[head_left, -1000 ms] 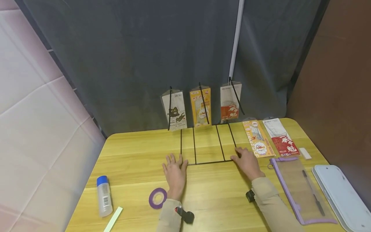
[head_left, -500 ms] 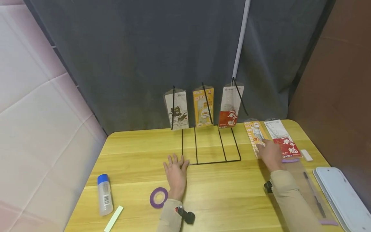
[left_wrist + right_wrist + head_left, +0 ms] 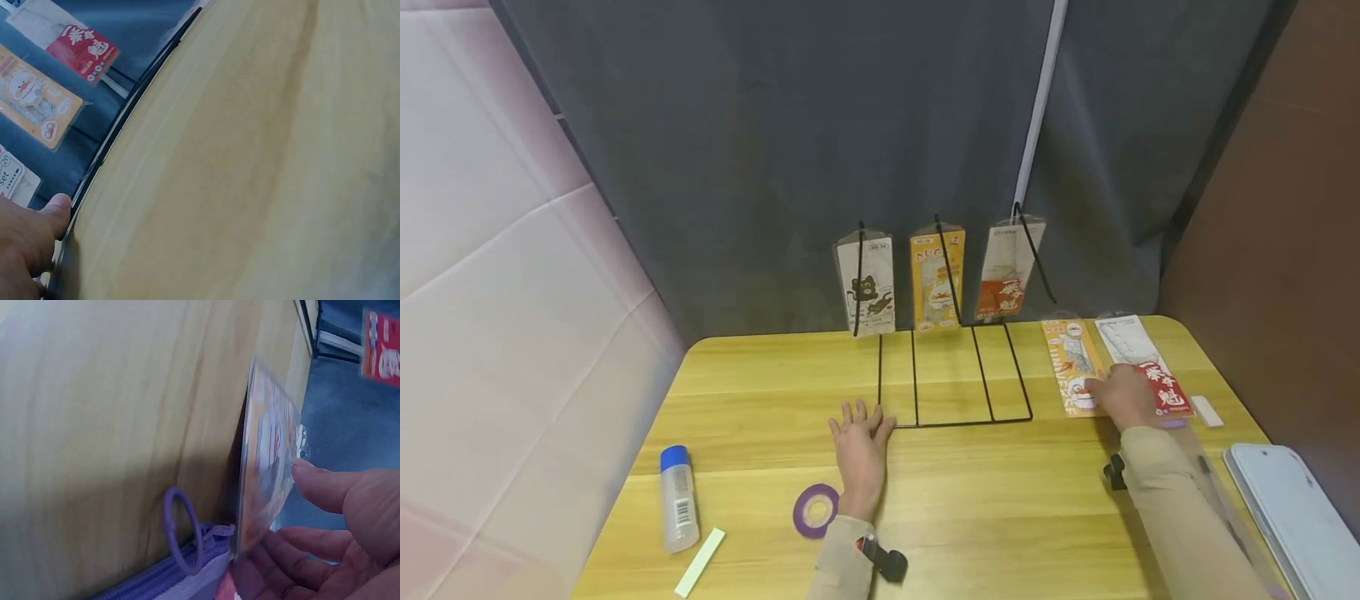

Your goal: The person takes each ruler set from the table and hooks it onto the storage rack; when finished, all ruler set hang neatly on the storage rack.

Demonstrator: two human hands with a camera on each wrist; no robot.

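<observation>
right hand [image 3: 1124, 395]: thumb and fingers pinch the edge of the orange packet [image 3: 1070, 367] | orange packet: a bit tilted, right of the black rack [image 3: 962, 424] | left hand [image 3: 859, 460]: fingers spread, touching rack's near left corner | red-and-white packet [image 3: 1164, 386]: just beside | three packets [image 3: 929, 283]: hang on hooks [image 3: 859, 279]

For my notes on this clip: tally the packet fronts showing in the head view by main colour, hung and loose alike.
Orange: 2, the hung orange packet and the loose orange packet
Red-and-white: 2, the hung red-and-white packet and the loose red-and-white packet
White: 1, the cat packet
Total: 5
</observation>
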